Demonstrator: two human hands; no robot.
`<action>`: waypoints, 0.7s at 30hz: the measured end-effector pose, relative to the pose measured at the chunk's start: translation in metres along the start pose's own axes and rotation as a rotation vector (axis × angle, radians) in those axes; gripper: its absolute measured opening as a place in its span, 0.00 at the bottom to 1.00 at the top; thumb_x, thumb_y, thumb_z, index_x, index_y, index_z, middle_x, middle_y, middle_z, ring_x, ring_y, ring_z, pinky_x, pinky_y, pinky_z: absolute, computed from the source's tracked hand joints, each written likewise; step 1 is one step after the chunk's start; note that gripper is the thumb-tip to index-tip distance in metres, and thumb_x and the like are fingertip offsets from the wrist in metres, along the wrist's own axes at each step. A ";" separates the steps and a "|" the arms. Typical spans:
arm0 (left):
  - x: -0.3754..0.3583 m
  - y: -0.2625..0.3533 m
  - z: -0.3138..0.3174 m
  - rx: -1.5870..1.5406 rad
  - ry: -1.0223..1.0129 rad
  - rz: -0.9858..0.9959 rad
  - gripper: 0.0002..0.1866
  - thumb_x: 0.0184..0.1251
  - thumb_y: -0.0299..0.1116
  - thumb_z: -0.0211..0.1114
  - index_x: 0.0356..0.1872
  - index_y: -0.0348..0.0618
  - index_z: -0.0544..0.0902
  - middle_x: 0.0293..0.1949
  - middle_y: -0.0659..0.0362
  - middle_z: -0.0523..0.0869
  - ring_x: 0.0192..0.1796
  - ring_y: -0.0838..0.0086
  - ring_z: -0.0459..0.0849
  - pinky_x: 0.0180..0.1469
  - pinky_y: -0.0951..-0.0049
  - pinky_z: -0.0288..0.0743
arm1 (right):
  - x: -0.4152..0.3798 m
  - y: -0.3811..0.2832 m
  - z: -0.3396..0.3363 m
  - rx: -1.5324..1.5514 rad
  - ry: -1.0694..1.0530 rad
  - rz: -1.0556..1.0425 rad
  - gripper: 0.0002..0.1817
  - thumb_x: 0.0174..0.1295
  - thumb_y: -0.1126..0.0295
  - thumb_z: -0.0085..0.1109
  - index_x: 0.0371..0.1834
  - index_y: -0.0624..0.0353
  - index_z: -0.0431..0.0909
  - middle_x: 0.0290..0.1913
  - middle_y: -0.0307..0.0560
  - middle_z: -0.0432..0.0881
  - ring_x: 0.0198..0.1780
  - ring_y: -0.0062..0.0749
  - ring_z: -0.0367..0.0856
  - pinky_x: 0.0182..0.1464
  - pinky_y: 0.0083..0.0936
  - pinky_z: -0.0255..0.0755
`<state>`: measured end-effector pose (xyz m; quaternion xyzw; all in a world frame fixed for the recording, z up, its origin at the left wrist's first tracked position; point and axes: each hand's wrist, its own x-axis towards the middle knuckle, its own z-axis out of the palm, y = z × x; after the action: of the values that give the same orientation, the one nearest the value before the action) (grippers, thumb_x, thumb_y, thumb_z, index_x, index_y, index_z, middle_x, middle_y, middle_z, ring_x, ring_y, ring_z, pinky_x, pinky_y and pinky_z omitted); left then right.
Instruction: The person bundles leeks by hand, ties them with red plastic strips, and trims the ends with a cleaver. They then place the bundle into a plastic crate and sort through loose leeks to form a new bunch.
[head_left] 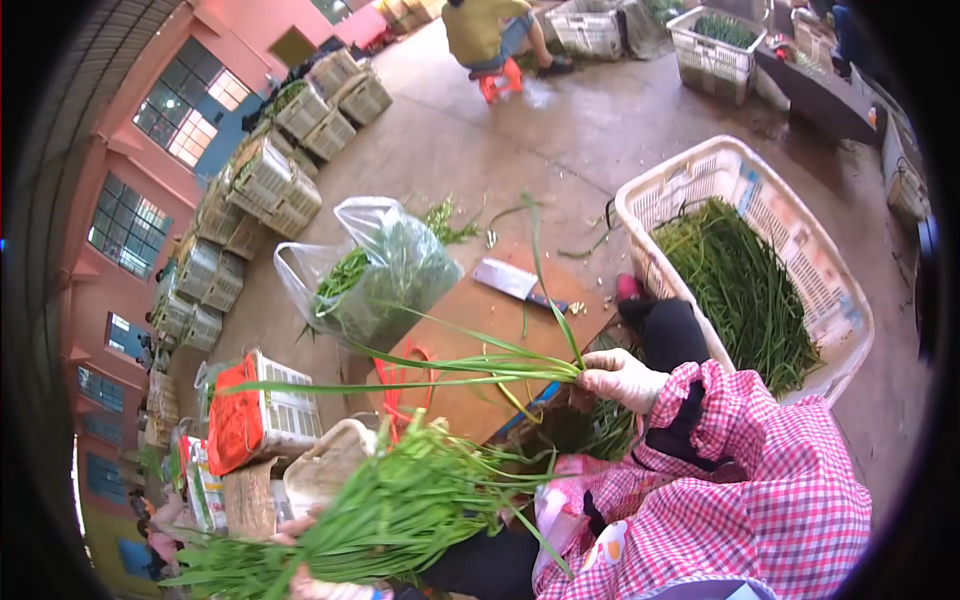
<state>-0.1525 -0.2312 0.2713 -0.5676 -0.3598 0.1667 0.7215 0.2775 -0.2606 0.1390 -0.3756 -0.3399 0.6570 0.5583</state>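
Note:
My right hand [622, 380], in a pale glove, pinches the base ends of a few long green stalks that look like garlic chives [500, 365]. Their leaves fan out leftward over a brown board. A thick bunch of garlic chives [390, 505] lies across my lap, and my left hand [318, 582] is wrapped around it, partly hidden beneath the leaves. On the board [450, 330] rests a cleaver [518, 282] with a dark handle. Red ties [395, 385] lie near the board's left edge. Both of my hands are away from the cleaver.
To the right stands a white plastic crate [700, 165] with more green leaves. A clear plastic bag [375, 265] of greens is beyond the board. Stacked crates [265, 180] line the left wall. A person [480, 35] sits on a red stool [498, 82] farther off.

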 end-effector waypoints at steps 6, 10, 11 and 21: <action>-0.043 0.233 0.073 1.928 1.101 0.208 0.33 0.71 0.43 0.52 0.70 0.37 0.53 0.59 0.44 0.62 0.63 0.52 0.63 0.64 0.52 0.63 | 0.037 -0.012 0.052 -0.285 -0.215 -0.027 0.15 0.62 0.60 0.58 0.44 0.59 0.80 0.32 0.36 0.82 0.34 0.17 0.77 0.38 0.21 0.72; 0.054 0.121 -0.072 1.390 0.045 -0.245 0.38 0.70 0.43 0.52 0.70 0.31 0.44 0.68 0.35 0.47 0.69 0.51 0.55 0.67 0.50 0.57 | 0.051 -0.017 0.091 -0.946 -0.341 -0.389 0.16 0.61 0.62 0.61 0.46 0.61 0.79 0.34 0.52 0.83 0.36 0.35 0.83 0.41 0.28 0.75; 0.027 0.134 -0.039 1.447 0.344 -0.103 0.36 0.70 0.44 0.52 0.68 0.29 0.50 0.65 0.31 0.57 0.63 0.49 0.67 0.64 0.49 0.64 | 0.051 -0.015 0.097 -0.954 -0.348 -0.394 0.16 0.61 0.62 0.60 0.47 0.61 0.79 0.34 0.51 0.83 0.36 0.34 0.83 0.41 0.28 0.75; 0.005 0.113 -0.073 2.470 -0.262 0.536 0.31 0.65 0.33 0.57 0.62 0.24 0.55 0.58 0.30 0.65 0.56 0.46 0.74 0.66 0.48 0.64 | 0.043 0.045 0.139 -0.130 -0.132 -0.075 0.14 0.63 0.67 0.56 0.47 0.64 0.79 0.38 0.40 0.84 0.42 0.20 0.78 0.49 0.22 0.71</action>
<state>-0.0785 -0.2452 0.1596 0.4458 0.0916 0.5849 0.6714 0.1300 -0.2288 0.1627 -0.3540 -0.4316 0.6354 0.5336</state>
